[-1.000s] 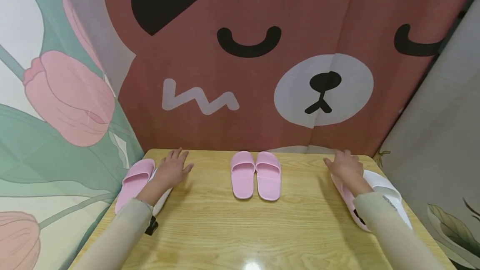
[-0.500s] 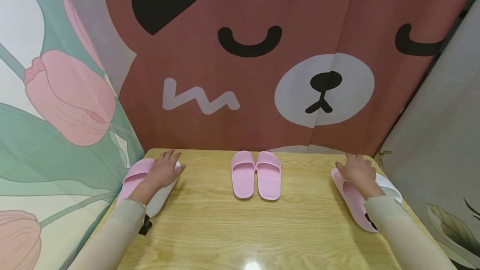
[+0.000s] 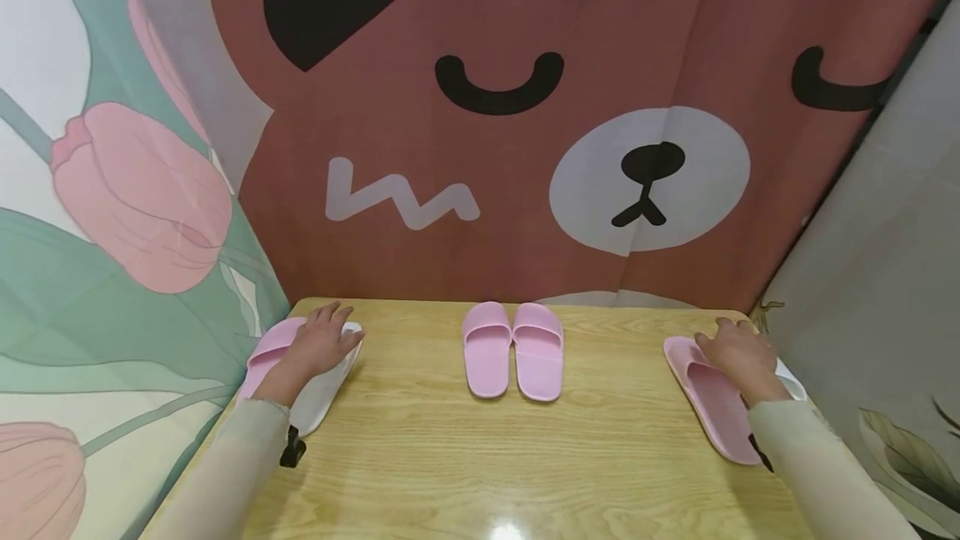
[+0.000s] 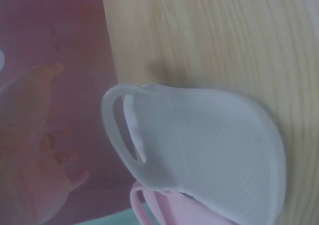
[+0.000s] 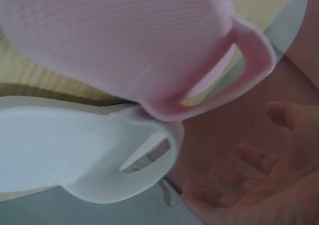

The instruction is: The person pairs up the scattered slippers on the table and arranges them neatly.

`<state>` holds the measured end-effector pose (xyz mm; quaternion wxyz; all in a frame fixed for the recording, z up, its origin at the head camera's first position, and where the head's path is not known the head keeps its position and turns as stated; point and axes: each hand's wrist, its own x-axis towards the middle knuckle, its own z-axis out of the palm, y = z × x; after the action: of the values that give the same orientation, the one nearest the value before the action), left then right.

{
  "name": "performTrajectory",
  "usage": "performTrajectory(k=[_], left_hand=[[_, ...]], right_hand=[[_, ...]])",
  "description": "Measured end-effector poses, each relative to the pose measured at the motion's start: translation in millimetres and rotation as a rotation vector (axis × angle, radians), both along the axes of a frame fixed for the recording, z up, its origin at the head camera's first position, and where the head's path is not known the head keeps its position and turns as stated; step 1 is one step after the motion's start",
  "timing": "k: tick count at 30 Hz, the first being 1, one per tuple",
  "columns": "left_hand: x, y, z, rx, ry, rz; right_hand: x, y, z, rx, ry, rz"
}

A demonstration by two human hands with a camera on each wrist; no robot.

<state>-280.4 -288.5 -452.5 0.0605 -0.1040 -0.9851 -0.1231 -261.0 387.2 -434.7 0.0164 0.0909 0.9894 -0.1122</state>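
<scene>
At the left end of the table, my left hand (image 3: 318, 344) is held over the toe end of a white slipper (image 3: 326, 398), fingers loosely spread and gripping nothing. A pink slipper (image 3: 262, 365) lies against that one on its outer side, partly hidden by the hand. On the right side, my right hand (image 3: 738, 352) hovers between a pink slipper (image 3: 716, 411) and a white slipper (image 3: 790, 382), covering most of the white one. The right wrist view shows relaxed, unloaded fingers beyond the straps of this white slipper (image 5: 99, 155) and pink slipper (image 5: 124, 35).
Two pink slippers, a left one (image 3: 487, 357) and a right one (image 3: 538, 357), stand side by side at the back middle of the wooden table (image 3: 450, 465). A bear-print curtain (image 3: 510, 190) hangs behind the table's back edge. Printed cloths flank both sides.
Both hands have moved outward: the left hand to the left, uncovering more of its white slipper, and the right hand to the right, off the pink slipper and over the white one. The slippers stayed put.
</scene>
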Motion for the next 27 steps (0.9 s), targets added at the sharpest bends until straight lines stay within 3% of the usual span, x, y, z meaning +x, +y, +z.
performTrajectory(k=[9, 18, 27], left_hand=[[-2.7, -5.1, -8.5, 0.032, -0.003, 0.009], [-1.0, -6.6, -9.4, 0.057, -0.028, 0.014], [-2.1, -7.8, -13.7, 0.063, -0.032, 0.021]], right_hand=[[1.6, 18.1, -4.0, -0.017, -0.006, 0.033], [5.3, 30.8, -14.8, -0.074, -0.027, 0.009], [6.2, 38.9, -16.1, -0.111, -0.052, -0.015]])
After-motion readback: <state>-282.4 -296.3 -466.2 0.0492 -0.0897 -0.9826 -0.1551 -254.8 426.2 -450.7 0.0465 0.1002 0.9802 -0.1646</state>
